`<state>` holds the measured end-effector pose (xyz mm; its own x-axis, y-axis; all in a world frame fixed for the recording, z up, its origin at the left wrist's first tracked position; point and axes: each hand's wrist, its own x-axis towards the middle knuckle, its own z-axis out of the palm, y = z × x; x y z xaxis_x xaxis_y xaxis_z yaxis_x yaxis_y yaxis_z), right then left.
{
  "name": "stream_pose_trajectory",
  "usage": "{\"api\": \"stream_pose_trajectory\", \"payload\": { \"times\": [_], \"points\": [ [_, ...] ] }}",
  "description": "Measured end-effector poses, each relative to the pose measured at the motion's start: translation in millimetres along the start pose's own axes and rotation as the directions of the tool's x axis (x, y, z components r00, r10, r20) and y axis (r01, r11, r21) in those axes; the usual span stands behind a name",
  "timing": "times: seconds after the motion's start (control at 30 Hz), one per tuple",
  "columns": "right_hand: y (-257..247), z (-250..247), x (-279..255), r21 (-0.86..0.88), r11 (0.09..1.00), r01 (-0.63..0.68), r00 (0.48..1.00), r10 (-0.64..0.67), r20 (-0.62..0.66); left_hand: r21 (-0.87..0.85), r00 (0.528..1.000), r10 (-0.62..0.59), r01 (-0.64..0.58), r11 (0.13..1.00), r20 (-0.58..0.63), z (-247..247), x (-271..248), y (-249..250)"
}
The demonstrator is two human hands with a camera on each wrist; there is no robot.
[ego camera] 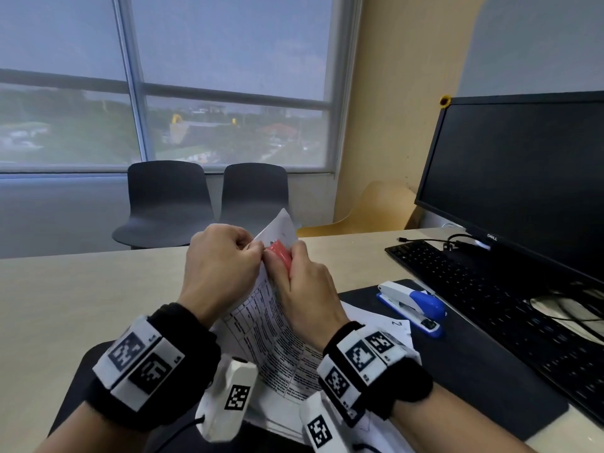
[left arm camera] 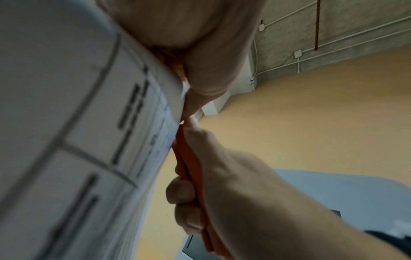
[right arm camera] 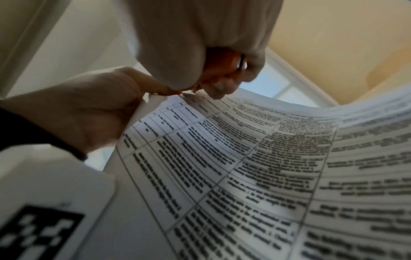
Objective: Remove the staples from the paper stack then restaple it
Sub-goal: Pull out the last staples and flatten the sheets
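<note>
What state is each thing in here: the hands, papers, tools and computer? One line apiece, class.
Left hand: pinching the paper stack's corner.
Right hand: gripping the red staple remover, at that corner.
Paper stack: lifted, curved.
Stapler: lying closed on the dark mat, untouched.
Monitor: screen dark.

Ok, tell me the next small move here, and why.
Probably lever the red staple remover gently up and away. The right hand has it at the lifted paper stack corner that the left hand pinches; the staple itself is hidden. The stapler lies untouched.
</note>
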<state>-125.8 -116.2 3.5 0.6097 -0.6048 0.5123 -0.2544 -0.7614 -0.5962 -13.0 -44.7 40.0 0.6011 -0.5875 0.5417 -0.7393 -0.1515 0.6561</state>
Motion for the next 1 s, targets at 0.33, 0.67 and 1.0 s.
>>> {"api": "stream_pose_trajectory", "payload": {
  "times": [0.33, 0.67, 1.0],
  "points": [
    [9, -31, 8, -0.333, 0.942, -0.038, 0.999, 0.034, -0.016, 0.064, 0.999, -0.027, 0.025, 0.998, 0.032, -9, 1, 2],
    [49, -59, 18, -0.263, 0.872, -0.414, 0.775, 0.489, 0.401, 0.13, 0.961, -0.182, 0.157, 0.979, 0.21, -14, 0, -6],
    [80, -59, 24, -0.801, 0.592, -0.085, 0.836, 0.479, 0.266, 0.055, 0.956, -0.208, 0.201, 0.978, 0.208, -13, 5, -10]
  ]
}}
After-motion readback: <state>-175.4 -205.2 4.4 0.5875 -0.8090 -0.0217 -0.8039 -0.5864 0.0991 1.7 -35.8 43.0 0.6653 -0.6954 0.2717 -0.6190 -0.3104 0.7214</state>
